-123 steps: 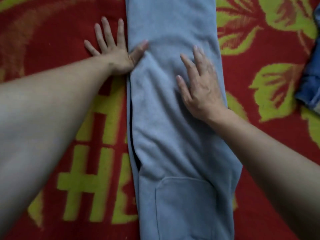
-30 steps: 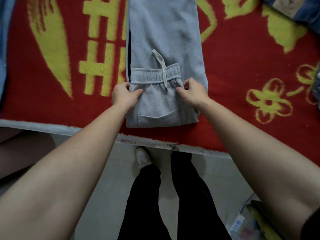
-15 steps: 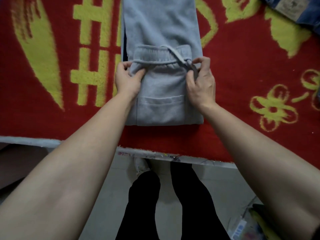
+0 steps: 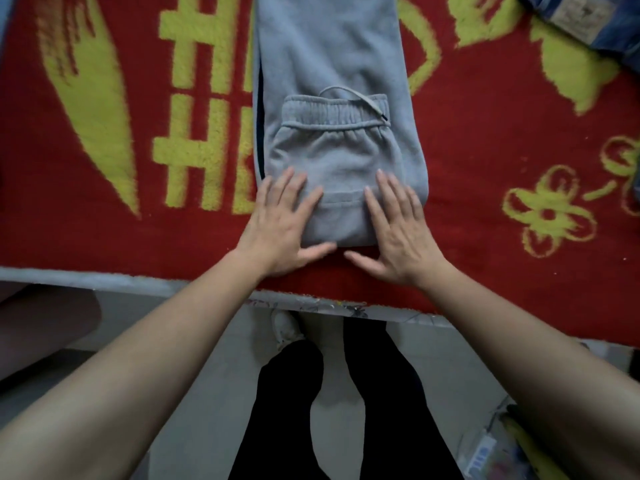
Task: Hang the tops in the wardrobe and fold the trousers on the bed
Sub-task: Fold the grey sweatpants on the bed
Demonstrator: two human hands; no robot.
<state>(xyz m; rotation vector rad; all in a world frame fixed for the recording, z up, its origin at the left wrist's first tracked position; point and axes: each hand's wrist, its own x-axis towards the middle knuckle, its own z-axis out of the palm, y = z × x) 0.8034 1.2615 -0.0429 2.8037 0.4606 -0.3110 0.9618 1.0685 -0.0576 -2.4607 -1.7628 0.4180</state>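
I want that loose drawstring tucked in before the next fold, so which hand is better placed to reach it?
Right hand, likely: the drawstring ends on the right of the waistband, just beyond its fingers; the left hand presses the other side.

Flat hands on folded trousers

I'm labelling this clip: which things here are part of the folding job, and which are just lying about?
In the job: grey trousers; left hand and right hand pressing them flat; red blanket; denim garment, probably waiting.
Lying about: packets on the floor; yellow item beside them.
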